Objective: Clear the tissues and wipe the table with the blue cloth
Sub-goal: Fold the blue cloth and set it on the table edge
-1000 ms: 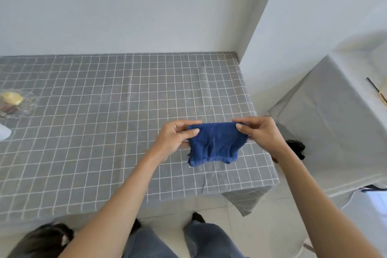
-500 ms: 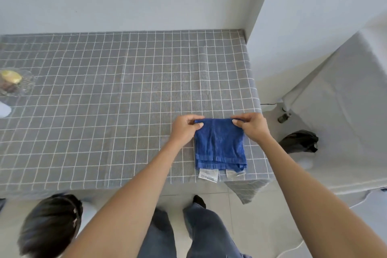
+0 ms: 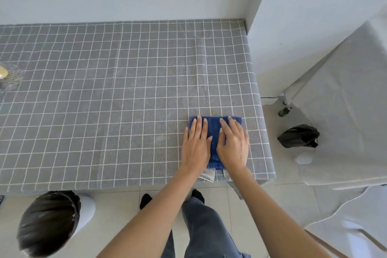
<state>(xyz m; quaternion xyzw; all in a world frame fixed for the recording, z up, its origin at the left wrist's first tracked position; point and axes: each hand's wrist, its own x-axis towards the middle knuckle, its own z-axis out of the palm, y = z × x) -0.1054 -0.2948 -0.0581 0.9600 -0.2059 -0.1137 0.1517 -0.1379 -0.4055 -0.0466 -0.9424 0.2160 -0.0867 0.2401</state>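
Observation:
The blue cloth (image 3: 214, 126) lies folded flat on the grey checked tablecloth (image 3: 125, 94), near the table's front right corner, with white labels sticking out at its near edge. My left hand (image 3: 195, 143) presses palm down on the cloth's left half, fingers straight. My right hand (image 3: 233, 143) presses palm down on its right half. Neither hand grips the cloth. No tissues show on the table.
A glass dish (image 3: 9, 77) with something yellow sits at the table's left edge. A bin lined with a black bag (image 3: 49, 222) stands on the floor at front left. A black bag (image 3: 298, 136) lies on the floor right of the table, beside cloth-covered furniture (image 3: 345, 100).
The cloth was held up by its top corners, then laid folded on the table. Both hands have let go of the corners and now rest flat on it.

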